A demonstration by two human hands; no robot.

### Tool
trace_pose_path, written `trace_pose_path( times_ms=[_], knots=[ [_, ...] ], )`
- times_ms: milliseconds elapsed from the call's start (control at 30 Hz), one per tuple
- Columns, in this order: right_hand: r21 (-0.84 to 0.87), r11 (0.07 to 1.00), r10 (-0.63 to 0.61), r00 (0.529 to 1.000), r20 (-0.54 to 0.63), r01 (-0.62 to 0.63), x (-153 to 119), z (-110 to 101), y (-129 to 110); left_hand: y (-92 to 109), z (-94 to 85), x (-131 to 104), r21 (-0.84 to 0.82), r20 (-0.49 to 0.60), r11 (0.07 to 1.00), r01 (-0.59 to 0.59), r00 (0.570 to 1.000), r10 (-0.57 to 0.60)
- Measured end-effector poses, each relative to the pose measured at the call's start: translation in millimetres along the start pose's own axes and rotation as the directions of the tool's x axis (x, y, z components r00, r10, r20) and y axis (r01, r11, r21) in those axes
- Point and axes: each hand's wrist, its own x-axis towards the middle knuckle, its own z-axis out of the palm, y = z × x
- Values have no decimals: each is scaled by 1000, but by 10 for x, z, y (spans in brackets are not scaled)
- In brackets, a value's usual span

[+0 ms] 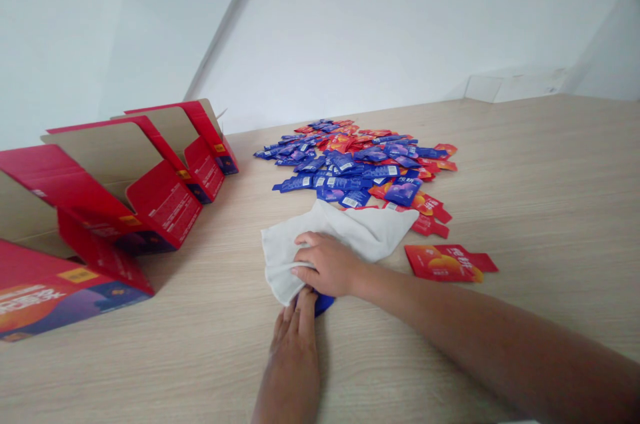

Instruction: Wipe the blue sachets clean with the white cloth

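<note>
A pale grey cloth (350, 231) lies spread on the wooden table, just in front of a pile of blue and red packets (345, 164). My right hand (325, 264) rests on the cloth with its fingers apart, pressing it down. Below it, my left hand (295, 321) touches a blue packet (325, 305) that is mostly hidden under the cloth and hands. The left fingertips are covered by the cloth's edge, so their grip does not show. Right of the cloth lies a red packet (445, 263) with orange fruit printed on it.
Several open red boxes stand at the left, among them a near one (75, 277), a middle one (150, 204) and a far one (205, 157). Behind the wooden table (540, 197) is a white wall (400, 24), with a white object (515, 85) at the back right.
</note>
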Motion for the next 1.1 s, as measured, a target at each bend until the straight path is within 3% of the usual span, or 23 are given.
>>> trace_pose_path(
  times_ms=[500, 1100],
  knots=[
    [3, 1000, 2, 1000, -15, -2, 1, 8, -2, -2, 0, 0, -29, -7, 999, 15, 1000, -15],
    [-14, 1000, 8, 1000, -14, -9, 10, -5, -17, 44, -47, 8, 32, 77, 999, 21, 997, -24]
  ],
)
